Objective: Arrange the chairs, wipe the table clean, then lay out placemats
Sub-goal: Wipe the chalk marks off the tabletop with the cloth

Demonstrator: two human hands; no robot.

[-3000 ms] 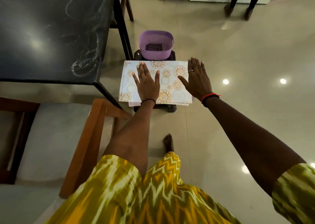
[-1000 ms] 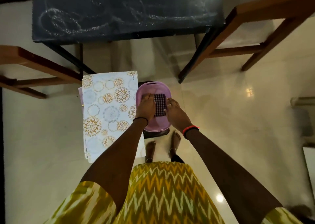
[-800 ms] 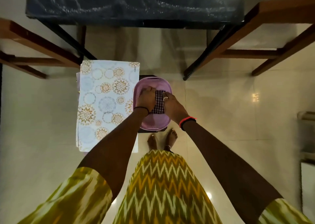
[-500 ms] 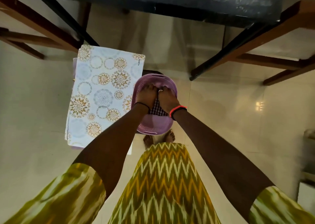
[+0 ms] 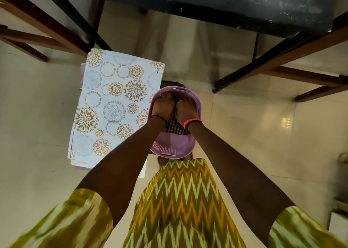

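A purple plastic basket (image 5: 173,152) stands on a low dark stool in front of me. A checked cloth (image 5: 174,128) lies inside it. My left hand (image 5: 163,107) and my right hand (image 5: 185,111) are both down in the basket, side by side on top of the cloth. Their fingers bend down over its far end by the basket's far wall and take hold of it. A stack of floral placemats (image 5: 113,106) lies just left of the basket. The dark table (image 5: 207,0) fills the top of the view, with smear marks on it.
Wooden chair frames stand at the left (image 5: 37,27) and the right (image 5: 305,59) of the table. Black table legs (image 5: 263,63) slant down to the pale tiled floor (image 5: 254,134). My bare feet are just below the basket.
My hands left the placemats and went into the basket onto the checked cloth. Over the last second they slid further in, covering most of it. The view tilted down and closer.
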